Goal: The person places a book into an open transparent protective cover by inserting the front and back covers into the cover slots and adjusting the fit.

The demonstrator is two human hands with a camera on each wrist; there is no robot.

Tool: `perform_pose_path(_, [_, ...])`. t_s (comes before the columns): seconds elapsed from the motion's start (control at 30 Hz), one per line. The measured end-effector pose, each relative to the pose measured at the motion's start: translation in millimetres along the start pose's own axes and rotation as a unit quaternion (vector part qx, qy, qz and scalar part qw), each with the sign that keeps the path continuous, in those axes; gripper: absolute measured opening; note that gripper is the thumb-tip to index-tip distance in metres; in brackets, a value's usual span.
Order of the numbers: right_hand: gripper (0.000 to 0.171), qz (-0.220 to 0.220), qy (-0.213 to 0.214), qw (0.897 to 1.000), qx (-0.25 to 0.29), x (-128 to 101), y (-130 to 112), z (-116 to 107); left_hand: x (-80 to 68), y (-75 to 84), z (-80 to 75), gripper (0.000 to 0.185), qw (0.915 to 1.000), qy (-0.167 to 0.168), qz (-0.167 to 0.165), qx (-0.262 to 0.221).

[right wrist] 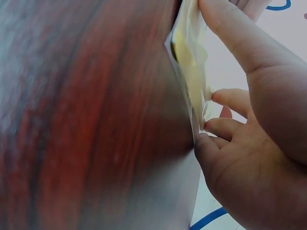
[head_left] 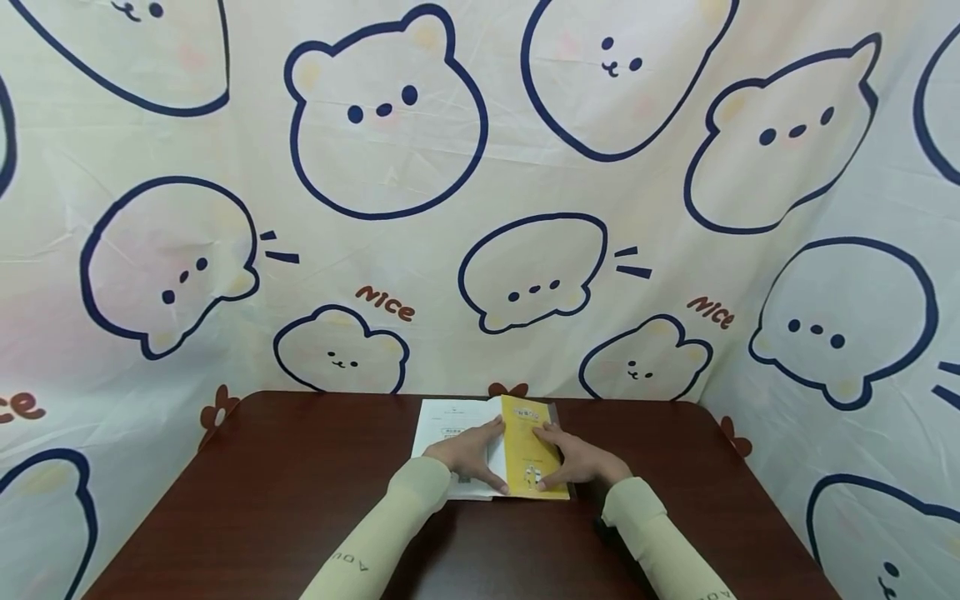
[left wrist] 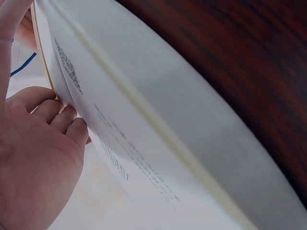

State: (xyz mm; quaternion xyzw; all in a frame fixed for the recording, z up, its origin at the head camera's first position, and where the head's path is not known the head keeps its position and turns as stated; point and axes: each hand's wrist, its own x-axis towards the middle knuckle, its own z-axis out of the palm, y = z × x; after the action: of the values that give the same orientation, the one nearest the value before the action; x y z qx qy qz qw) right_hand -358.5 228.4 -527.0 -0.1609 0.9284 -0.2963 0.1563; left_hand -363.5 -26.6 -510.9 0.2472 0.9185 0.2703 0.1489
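Note:
A book lies spread at the back of the table, with a white printed page [head_left: 442, 425] on its left and a yellow cover panel [head_left: 528, 442] on its right. My left hand [head_left: 468, 454] rests on the white side beside the yellow panel's left edge, thumb and fingers apart. With its thumb low and fingers higher, my right hand [head_left: 585, 458] presses on the yellow panel's right part. In the left wrist view, fingertips touch the white sheets [left wrist: 139, 158]. Clear, shiny film [right wrist: 184, 86] shows along the yellow panel's edge in the right wrist view, next to my right fingers.
The dark brown wooden table [head_left: 300, 483] reaches back to a pale cloth [head_left: 442, 275] printed with cartoon bears, which hangs behind and at both sides. Something dark, too shaded to make out, lies beneath the right forearm.

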Motion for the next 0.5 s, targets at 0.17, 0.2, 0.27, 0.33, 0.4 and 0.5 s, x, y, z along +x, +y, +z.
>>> perform_pose_path(0.17, [0.101,-0.006,0.000,1.000,-0.006,0.8,0.0,0.1,1.7,1.3,-0.3,0.118,0.9999,-0.003,-0.008,0.008])
perform_pose_path(0.2, [0.100,-0.006,0.001,1.000,-0.005,1.0,-0.1,0.2,2.0,1.4,-0.2,0.118,0.9999,-0.002,-0.008,0.009])
perform_pose_path(0.27, [0.100,-0.004,0.001,1.000,-0.004,1.3,-0.3,0.6,2.2,1.7,0.0,0.117,0.9999,-0.003,-0.009,0.008])
perform_pose_path(0.33, [0.100,-0.001,0.000,1.000,-0.001,1.6,-0.3,1.0,1.8,2.7,0.2,0.117,0.9999,-0.004,-0.009,0.003])
perform_pose_path(0.4, [0.100,0.000,-0.001,1.000,0.001,2.1,0.1,1.3,0.9,4.0,0.7,0.116,1.0000,-0.004,-0.008,-0.003])
perform_pose_path(0.5, [0.098,-0.004,-0.004,1.000,-0.001,2.1,0.0,0.8,0.3,6.1,1.7,0.115,0.9999,-0.005,-0.009,-0.005])
